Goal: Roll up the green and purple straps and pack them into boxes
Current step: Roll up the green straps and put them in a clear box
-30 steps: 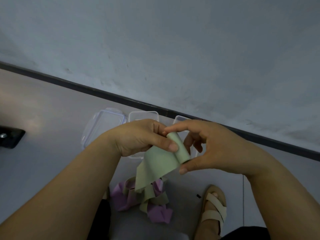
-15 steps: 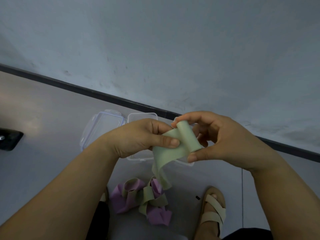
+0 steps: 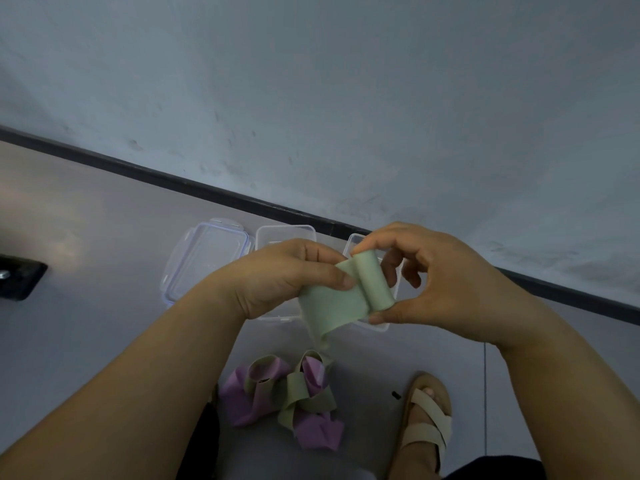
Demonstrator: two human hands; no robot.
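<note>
Green strap [image 3: 329,306] is hanging in the air between both hands, just above the boxes [image 3: 286,228], and its right end is already wound into a small roll [image 3: 374,282]. Right hand [image 3: 450,285] is gripping that roll by its two ends, forefinger on the upper end and thumb on the lower, with the other fingers curling loosely behind. Left hand [image 3: 280,275] is pinching the flat length just beside the roll, thumb pressing on top and fingers curling underneath. The loose tail is narrowing and twisting as it drops toward a tangled pile [image 3: 294,393] of green and purple straps lying on the floor [image 3: 86,323] near a sandal [image 3: 429,420]. Whether it is joining that pile I cannot tell.

Two clear boxes are sitting by the wall [image 3: 346,98], largely hidden behind the hands, with a clipped lid [image 3: 204,261] lying to their left.

The strap is looking thin, soft and light, probably a little springy, so the roll is likely to uncoil the moment its grip is loosened. Holding it across the ends, or wrapping the fingers round its girth, is looking like the safest hold. The left hand should be feeding the band flat and lightly taut, smoothing out the twist in the tail before it is reaching the roll.
</note>
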